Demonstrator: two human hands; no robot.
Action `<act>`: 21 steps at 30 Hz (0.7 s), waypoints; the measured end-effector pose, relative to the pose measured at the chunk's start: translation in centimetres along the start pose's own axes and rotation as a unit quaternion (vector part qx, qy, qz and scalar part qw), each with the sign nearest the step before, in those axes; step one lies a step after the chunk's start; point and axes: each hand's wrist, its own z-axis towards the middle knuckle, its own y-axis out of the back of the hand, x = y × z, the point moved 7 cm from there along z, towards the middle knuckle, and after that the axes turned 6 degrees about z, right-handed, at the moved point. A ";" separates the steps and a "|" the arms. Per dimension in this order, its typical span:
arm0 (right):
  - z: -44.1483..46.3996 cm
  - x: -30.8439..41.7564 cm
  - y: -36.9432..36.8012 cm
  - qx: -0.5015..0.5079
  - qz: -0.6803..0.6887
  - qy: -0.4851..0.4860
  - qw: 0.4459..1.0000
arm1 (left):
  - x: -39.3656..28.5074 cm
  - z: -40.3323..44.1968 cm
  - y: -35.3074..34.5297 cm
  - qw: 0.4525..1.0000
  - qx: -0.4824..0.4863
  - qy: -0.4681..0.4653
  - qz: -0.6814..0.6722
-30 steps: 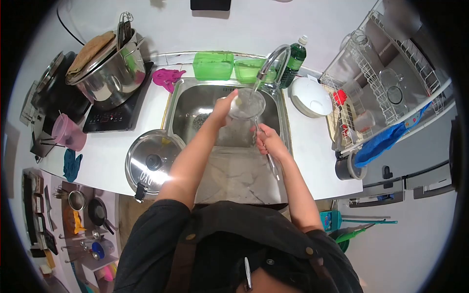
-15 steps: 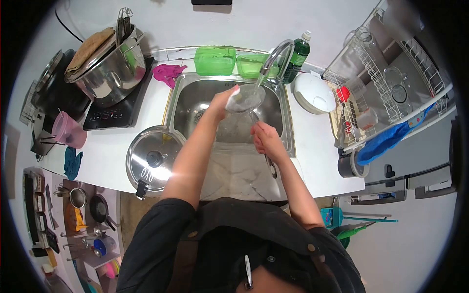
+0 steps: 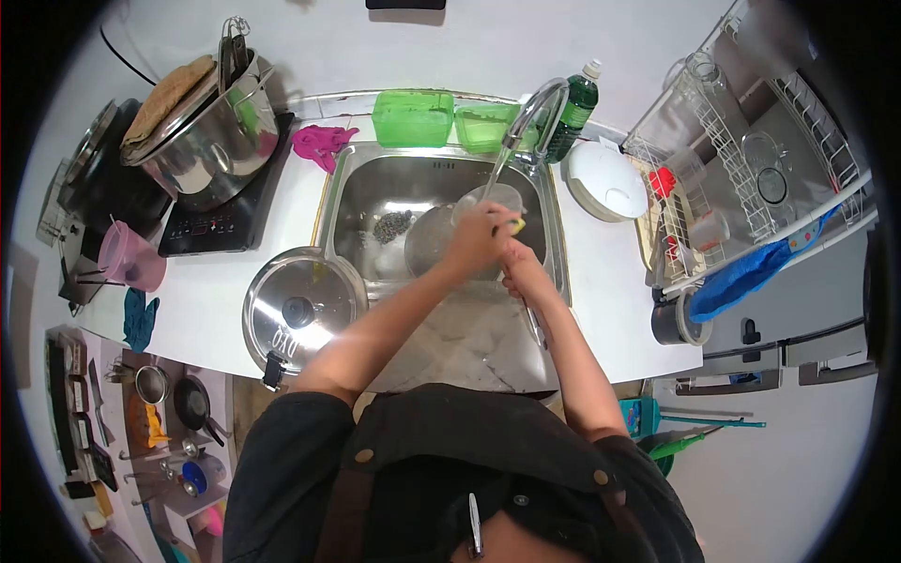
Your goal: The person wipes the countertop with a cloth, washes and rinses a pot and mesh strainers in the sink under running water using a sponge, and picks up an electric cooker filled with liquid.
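Over the right side of the steel sink (image 3: 343, 202), my right hand (image 3: 526, 272) is closed round the handle of a long-handled strainer (image 3: 502, 195). Its round, see-through head lies under the running faucet (image 3: 537, 105). My left hand (image 3: 483, 236) is closed on a sponge, of which a yellow edge (image 3: 517, 226) shows beside the fingers. This hand is at the neck of the strainer, close to my right hand, and hides part of the head. Below my hands, a round greyish piece (image 3: 427, 246) sits in the sink, partly covered.
Green plastic containers (image 3: 413, 118) and a green soap bottle (image 3: 574, 113) stand behind the sink. A pot lid (image 3: 310, 305) lies left of it, near an induction cooker (image 3: 211, 230) bearing a large pot (image 3: 211, 141). White bowls (image 3: 608, 183) and a dish rack (image 3: 723, 155) are on the right.
My left hand has moved right and down from the strainer's head to its neck, beside my right hand. The strainer has shifted slightly right, and more of the sink bottom shows.
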 end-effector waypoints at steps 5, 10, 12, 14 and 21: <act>0.6 -0.7 -0.3 0.026 -0.061 0.010 0.998 | 5.6 2.4 0.2 0.994 -0.083 0.060 -0.023; 1.0 -0.7 0.2 0.026 -0.053 -0.008 0.998 | 2.8 2.2 -0.3 0.996 -0.016 0.080 -0.043; 1.7 -1.3 0.6 0.036 -0.014 -0.026 0.999 | 3.3 2.1 -0.6 0.996 -0.054 0.060 -0.049; 1.9 -1.4 0.2 0.032 -0.077 0.007 0.997 | 5.3 2.4 -0.6 0.991 -0.110 0.074 -0.036; 2.0 0.4 -1.0 -0.090 -0.354 0.291 0.884 | 5.5 2.6 0.2 0.976 -0.111 0.182 0.044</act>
